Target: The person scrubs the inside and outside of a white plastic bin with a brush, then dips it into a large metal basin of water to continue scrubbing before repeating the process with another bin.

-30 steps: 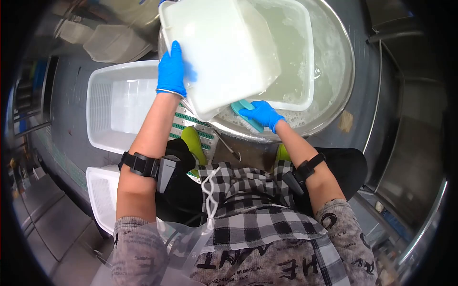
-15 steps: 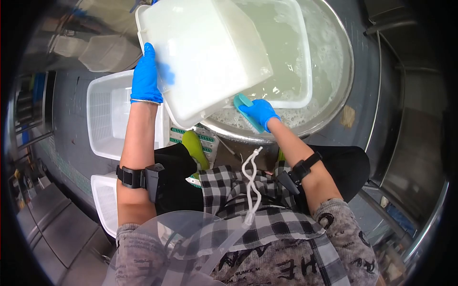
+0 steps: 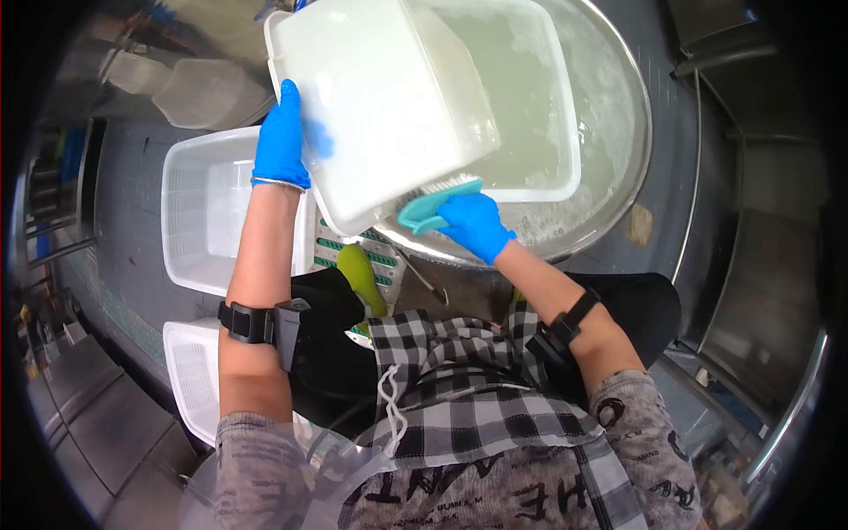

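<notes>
My left hand [image 3: 284, 137], in a blue glove, grips the rim of a white plastic tub [image 3: 380, 106]. Its fingers wrap inside and show faintly as a blue patch through the wall. The tub is held tilted over a round metal basin [image 3: 614, 225] of cloudy, sudsy water. In my gloved right hand [image 3: 477, 225] is a teal scrub brush [image 3: 427, 210], white bristles turned up toward the tub's near side wall. Bristle tips are right at that wall. Another white tub [image 3: 572, 146] lies in the water behind, its rim showing.
On the grey floor to the left stands a white basket [image 3: 172, 221] with slotted sides. A second white container [image 3: 177, 371] is below it, partly behind my left arm. A perforated metal step [image 3: 389, 256] with green strips lies under my foot. Steel equipment [image 3: 777, 230] lines the right side.
My right hand has moved slightly left and turned the brush from steep to nearly level, bristles up along the tub's side. My left hand and the tub have shifted slightly right.
</notes>
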A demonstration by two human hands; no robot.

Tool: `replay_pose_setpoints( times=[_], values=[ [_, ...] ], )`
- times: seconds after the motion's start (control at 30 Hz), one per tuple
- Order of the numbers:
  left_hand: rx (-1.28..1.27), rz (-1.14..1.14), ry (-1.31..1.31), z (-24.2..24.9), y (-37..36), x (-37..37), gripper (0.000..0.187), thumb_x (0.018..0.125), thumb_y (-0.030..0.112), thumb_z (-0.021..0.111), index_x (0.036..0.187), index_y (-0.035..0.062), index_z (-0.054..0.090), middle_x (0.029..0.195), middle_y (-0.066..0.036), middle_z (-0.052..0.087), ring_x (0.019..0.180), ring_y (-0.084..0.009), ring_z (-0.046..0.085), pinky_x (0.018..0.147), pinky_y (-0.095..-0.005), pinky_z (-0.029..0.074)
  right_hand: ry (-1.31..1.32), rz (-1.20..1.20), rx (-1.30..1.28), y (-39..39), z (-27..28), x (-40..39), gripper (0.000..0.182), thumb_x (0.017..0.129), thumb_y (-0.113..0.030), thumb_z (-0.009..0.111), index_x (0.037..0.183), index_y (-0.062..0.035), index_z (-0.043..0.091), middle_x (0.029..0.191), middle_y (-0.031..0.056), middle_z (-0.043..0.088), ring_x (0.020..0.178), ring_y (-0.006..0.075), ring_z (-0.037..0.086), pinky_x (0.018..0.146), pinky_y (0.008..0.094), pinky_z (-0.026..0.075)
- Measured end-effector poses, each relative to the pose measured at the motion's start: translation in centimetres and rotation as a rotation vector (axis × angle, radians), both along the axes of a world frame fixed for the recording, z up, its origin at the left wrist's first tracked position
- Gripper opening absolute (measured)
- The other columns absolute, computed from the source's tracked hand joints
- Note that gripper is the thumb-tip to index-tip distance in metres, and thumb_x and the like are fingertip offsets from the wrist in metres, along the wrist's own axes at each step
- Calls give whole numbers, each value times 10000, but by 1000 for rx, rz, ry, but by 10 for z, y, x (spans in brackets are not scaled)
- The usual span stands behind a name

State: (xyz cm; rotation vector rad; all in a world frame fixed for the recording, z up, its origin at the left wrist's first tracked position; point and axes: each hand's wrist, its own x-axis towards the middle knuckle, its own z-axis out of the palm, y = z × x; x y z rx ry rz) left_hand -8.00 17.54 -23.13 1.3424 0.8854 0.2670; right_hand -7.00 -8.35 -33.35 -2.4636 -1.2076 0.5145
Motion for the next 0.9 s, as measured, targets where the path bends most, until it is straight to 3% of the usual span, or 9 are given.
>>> replay_pose_setpoints(
  times=[0.1,0.17,0.3,0.47,0.53,0.57,0.63,0.7,0.9],
  values=[
    [-38,3,16,2,3,1,414,831,437,430,805,37,532,584,-55,499,463,-150,496,406,-274,435,-74,41,-26,-1,-12,10,246,705,-354,570,815,-140,622,802,92,598,681,265,574,566,352,457],
    [-23,0,7,1,7,3,417,828,443,430,799,39,531,580,-56,498,459,-154,496,403,-275,434,72,-181,367,-11,-19,18,219,714,-344,561,748,-132,608,746,90,592,678,264,569,570,366,450],
    [-36,19,31,3,3,4,425,823,453,432,791,41,531,572,-61,497,449,-159,499,397,-280,432,-40,16,45,-21,-28,22,237,704,-351,574,792,-134,611,731,101,588,684,282,564,586,375,449],
    [-19,-4,21,-1,1,5,418,827,445,430,815,40,532,575,-64,503,449,-153,503,397,-277,433,-78,49,-42,-9,-31,20,249,719,-362,559,774,-124,610,757,95,595,675,268,572,569,364,451],
    [-24,-25,18,1,-1,6,413,829,440,429,823,40,532,576,-65,505,450,-152,504,398,-276,434,68,-146,381,-11,-31,20,286,731,-387,537,757,-112,611,743,104,593,668,272,572,561,370,450],
    [-11,-3,19,1,-4,8,410,831,435,429,837,38,533,583,-64,507,456,-152,505,402,-274,436,70,-146,379,-11,-31,20,286,731,-387,537,757,-112,611,743,104,593,668,272,572,561,370,450],
    [-7,17,24,3,-14,8,407,833,430,429,850,36,534,589,-63,509,461,-152,507,405,-271,437,-39,57,-57,-10,-27,20,356,735,-450,506,760,-115,621,755,113,596,681,273,577,572,362,456],
    [-31,37,-2,7,-17,8,400,811,459,458,720,74,519,562,-38,481,470,-141,485,411,-259,416,-8,6,-24,-4,-22,22,376,735,-467,497,756,-114,623,753,116,596,682,275,579,577,361,458],
    [-23,70,11,-10,-8,3,396,809,454,464,715,72,509,552,-37,470,451,-145,472,405,-262,413,48,74,-144,3,-24,38,368,736,-442,503,763,-96,624,761,132,595,696,288,580,606,374,459]
  ],
)
